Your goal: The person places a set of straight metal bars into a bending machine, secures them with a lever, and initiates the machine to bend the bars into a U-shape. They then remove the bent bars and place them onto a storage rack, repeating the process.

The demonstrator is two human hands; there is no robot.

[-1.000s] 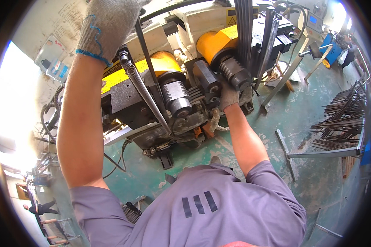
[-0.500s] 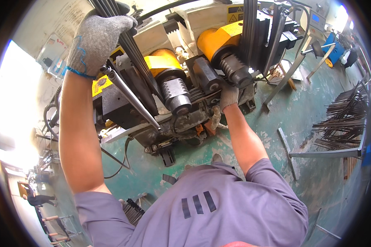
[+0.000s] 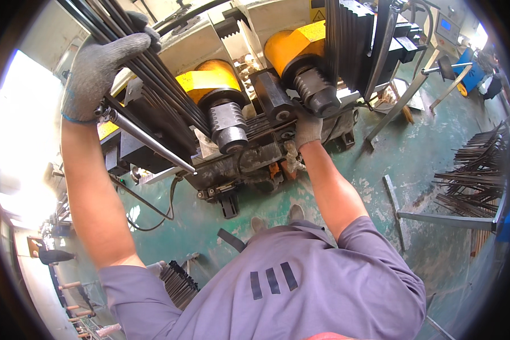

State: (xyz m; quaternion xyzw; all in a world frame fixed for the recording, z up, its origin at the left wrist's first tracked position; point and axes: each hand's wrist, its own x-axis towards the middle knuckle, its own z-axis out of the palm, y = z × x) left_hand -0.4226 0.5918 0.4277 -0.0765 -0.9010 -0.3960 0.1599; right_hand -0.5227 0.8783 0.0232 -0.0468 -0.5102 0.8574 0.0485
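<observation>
My left hand [image 3: 99, 71], in a grey knit glove, is wrapped round a bundle of long dark metal rods [image 3: 170, 85]. The bundle slants from the upper left down to the left machine head [image 3: 224, 113], a ribbed metal cylinder on a yellow housing. Just below this hand, a bright bar with a coil spring [image 3: 147, 139] points down to the right. My right hand [image 3: 308, 126], gloved too, reaches the machine's front beside a dark hexagonal block [image 3: 270, 96], left of and below the right machine head [image 3: 314, 90]. Its fingers are hidden in shadow against the machine.
More dark rods [image 3: 345, 42] stand by the right machine head. Piled rods [image 3: 473, 170] lie on a metal stand [image 3: 445, 218] at the right. A black cable [image 3: 170, 207] loops over the green floor at lower left. A control box [image 3: 446, 28] stands far right.
My left hand has moved left and slightly down, and the bundle's upper end has swung left with it. The sprung bar appears further left too. My right hand stays at the same part of the machine.
</observation>
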